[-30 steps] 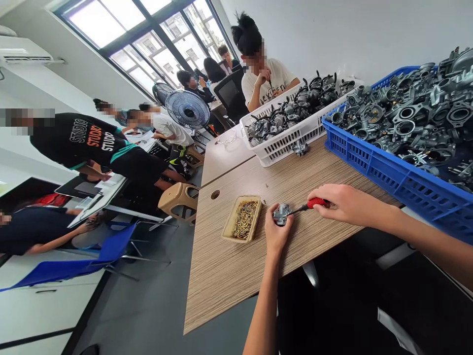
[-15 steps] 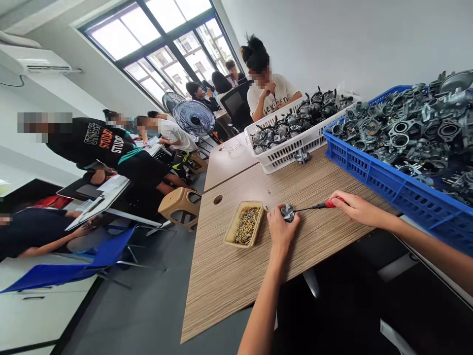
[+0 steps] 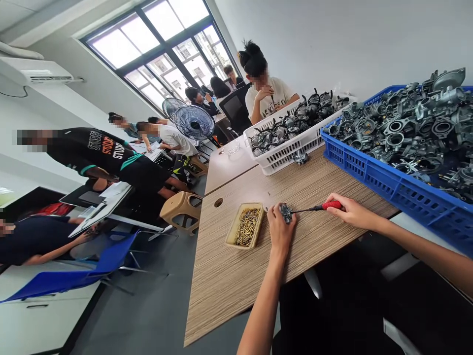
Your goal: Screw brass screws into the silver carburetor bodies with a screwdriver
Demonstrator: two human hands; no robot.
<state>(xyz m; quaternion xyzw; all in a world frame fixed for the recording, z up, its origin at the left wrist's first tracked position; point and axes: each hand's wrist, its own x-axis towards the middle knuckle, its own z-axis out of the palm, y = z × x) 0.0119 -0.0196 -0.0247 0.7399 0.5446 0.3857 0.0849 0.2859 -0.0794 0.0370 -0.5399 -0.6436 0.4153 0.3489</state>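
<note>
My left hand (image 3: 280, 230) is closed around a small grey metal part (image 3: 286, 212) resting on the wooden table (image 3: 229, 281). A red-handled screwdriver (image 3: 320, 207) is gripped in my right hand (image 3: 349, 210), and its thin shaft reaches left with the tip on the metal part. A shallow tan tray (image 3: 231, 232) of small brass screws lies just left of my left hand.
A blue crate (image 3: 384, 180) heaped with grey metal castings stands at the right. A white basket (image 3: 291, 148) of dark assembled parts sits beyond, with one loose part (image 3: 300, 158) beside it. A person sits behind the basket; others work at tables left, near a fan (image 3: 194, 122).
My right hand has slid back along the screwdriver handle, showing more of the shaft. Both hands remain on the part and tool; the view shifted slightly.
</note>
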